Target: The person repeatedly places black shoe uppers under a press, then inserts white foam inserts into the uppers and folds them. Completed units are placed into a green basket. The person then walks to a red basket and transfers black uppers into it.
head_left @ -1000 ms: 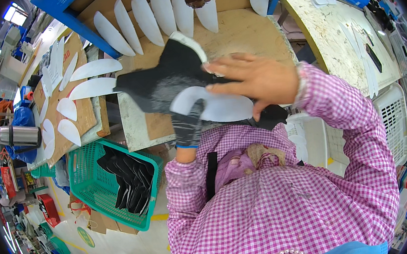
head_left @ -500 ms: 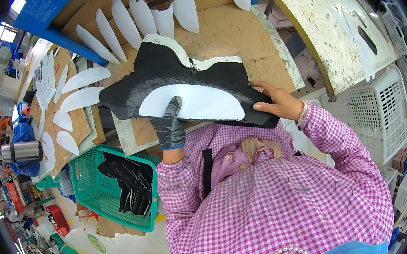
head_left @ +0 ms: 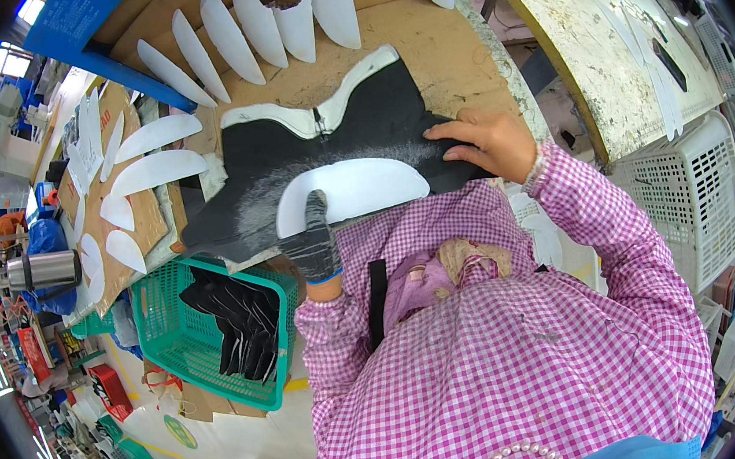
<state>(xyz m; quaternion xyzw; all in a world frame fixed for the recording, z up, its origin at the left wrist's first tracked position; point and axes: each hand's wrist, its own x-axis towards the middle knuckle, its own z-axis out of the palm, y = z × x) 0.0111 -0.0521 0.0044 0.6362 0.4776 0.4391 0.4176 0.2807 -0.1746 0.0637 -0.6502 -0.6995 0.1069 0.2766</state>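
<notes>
A wide black flat piece [head_left: 359, 142] with a white curved band along its far edge lies in front of me. Its middle has a pale, fuzzy sheen. On its near edge rests a smooth white half-moon piece [head_left: 363, 187]. My left hand [head_left: 311, 245], in a dark striped glove, is closed on the near edge, its thumb pressing on the white half-moon; its other fingers are hidden underneath. My bare right hand [head_left: 496, 144] grips the black piece's right end between thumb and fingers.
More white half-moon pieces [head_left: 230, 41] lean along the blue-framed box [head_left: 95, 65]; others lie on the cardboard [head_left: 148, 228] at left. A green basket [head_left: 157, 338] with black pieces stands below. At right are a worn table [head_left: 571, 42] and a white basket [head_left: 692, 198].
The black piece has turned clockwise, its white-banded edge now facing away from me. The white half-moon has tilted with it. My right hand has moved slightly up and left.
</notes>
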